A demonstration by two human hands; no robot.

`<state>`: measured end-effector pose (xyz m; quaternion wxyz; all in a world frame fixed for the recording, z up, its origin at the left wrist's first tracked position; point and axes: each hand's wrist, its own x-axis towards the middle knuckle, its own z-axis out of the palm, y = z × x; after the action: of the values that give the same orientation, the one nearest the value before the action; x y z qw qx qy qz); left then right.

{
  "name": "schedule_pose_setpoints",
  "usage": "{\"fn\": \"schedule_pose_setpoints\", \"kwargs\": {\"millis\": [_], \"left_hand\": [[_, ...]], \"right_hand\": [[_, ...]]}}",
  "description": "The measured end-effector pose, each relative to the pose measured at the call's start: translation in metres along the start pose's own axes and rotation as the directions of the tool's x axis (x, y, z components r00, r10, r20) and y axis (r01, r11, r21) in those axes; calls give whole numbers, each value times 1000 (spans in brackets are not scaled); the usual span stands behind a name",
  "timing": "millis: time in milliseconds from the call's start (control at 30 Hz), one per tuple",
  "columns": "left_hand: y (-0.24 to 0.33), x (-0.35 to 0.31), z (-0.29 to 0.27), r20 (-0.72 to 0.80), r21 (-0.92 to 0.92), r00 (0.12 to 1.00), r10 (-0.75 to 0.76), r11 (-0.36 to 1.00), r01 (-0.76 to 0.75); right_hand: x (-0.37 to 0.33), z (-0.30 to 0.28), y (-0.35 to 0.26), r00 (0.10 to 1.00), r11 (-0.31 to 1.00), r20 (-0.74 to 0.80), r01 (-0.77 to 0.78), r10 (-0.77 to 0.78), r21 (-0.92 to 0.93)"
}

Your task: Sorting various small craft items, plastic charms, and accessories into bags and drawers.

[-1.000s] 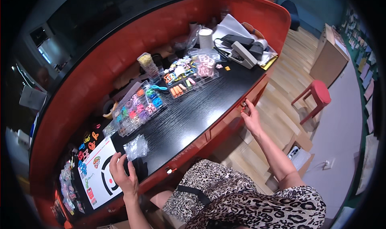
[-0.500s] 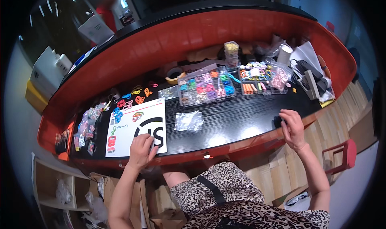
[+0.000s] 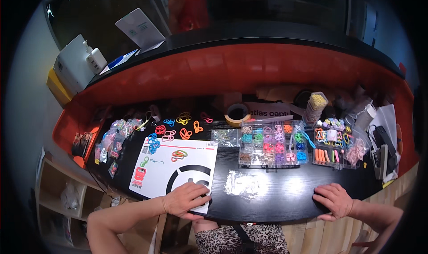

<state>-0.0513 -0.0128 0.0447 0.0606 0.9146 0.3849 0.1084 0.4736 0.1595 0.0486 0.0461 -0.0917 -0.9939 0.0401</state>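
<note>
My left hand lies fairly flat on the lower right corner of a white printed sheet, holding nothing, its fingers stretched toward the right. At the desk's front edge on the right, my right hand rests palm down, empty, its fingers pointing left. Between the hands lies a small transparent plastic bag. On the sheet are a bundle of red and green loops, a blue bundle, a green loop piece and a red piece.
Behind the bag stands a compartment box of colourful small pieces, with a second box to its right. A tape roll and stacked round containers stand farther back. Bagged pieces lie left. A person in red stands beyond the counter.
My right hand has come down from above the right desk edge onto the desk. My left hand has flattened onto the sheet. The view has shifted; the person beyond appears farther right.
</note>
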Motion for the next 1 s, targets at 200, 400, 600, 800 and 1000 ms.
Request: {"fn": "schedule_pose_setpoints", "kwargs": {"millis": [200, 400, 600, 800, 1000], "left_hand": [[-10, 1, 8, 15, -148, 995, -96, 984, 97], [-16, -7, 15, 56, -195, 993, -101, 975, 110], [-23, -11, 19, -54, -243, 996, -66, 969, 51], [-13, -12, 34, -101, -195, 994, -52, 980, 31], [-15, -9, 22, -17, -259, 998, -55, 965, 48]], "right_hand": [[-7, 0, 4, 993, 999, 113, 31, -28, -24], [8, 5, 11, 993, 991, 120, -2, -14, 137], [5, 4, 9, 985, 988, 173, -34, 7, 152], [-1, 9, 13, 982, 985, 187, -35, 3, 168], [-1, 8, 11, 980, 987, 197, -55, 25, 151]]}}
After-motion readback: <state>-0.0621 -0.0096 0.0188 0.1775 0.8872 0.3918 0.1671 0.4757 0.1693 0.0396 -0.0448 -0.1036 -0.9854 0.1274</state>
